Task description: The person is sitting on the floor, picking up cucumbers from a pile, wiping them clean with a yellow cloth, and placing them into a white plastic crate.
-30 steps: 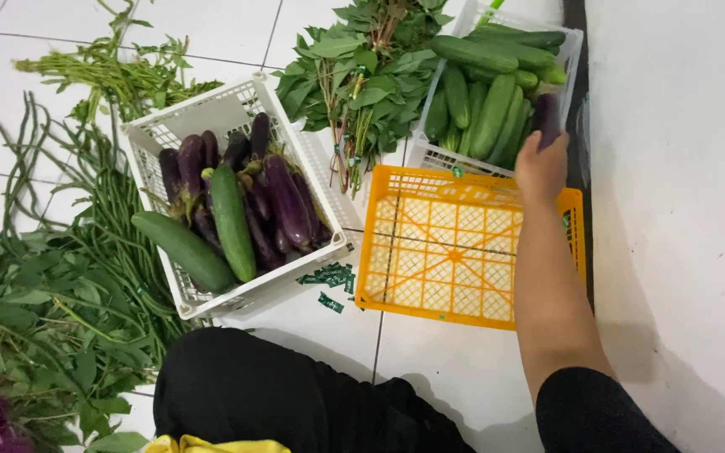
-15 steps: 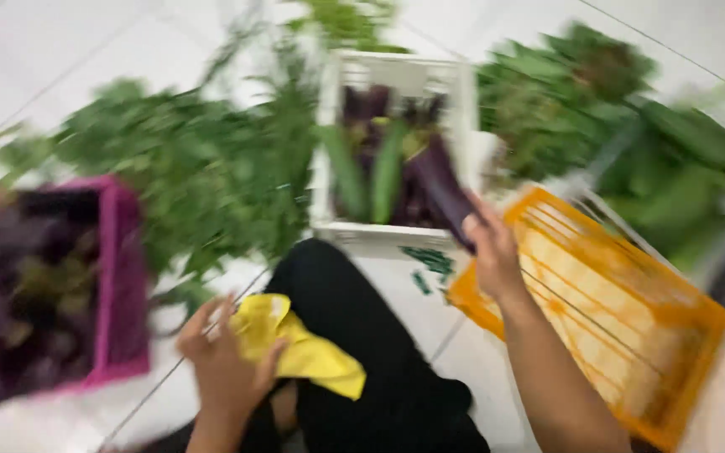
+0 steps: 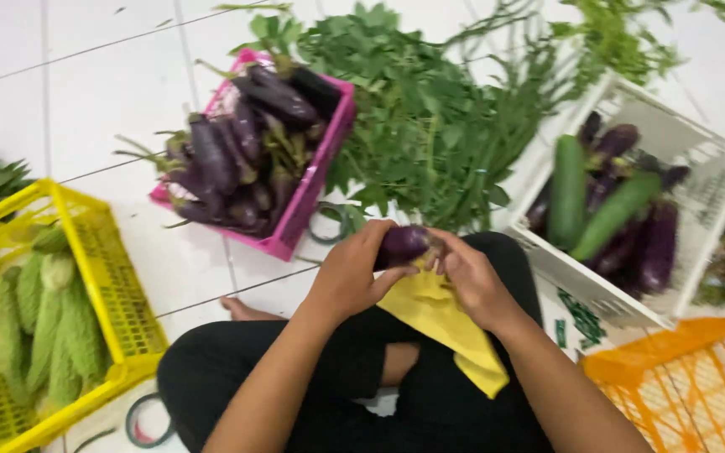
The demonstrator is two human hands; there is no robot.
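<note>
At the lower left of the frame sits a yellow crate (image 3: 119,310) of bumpy green gourds; above it, a pink crate (image 3: 308,205) holds more eggplants. At centre, the left hand (image 3: 354,277) has its grip clamped on a dark purple eggplant (image 3: 403,243), held over the lap. The right hand (image 3: 472,281) presses a yellow cloth (image 3: 442,323) against it. This looks like wiping; turning the glossy, smooth eggplant seems due next. A white crate (image 3: 706,193) stands at the right.
</note>
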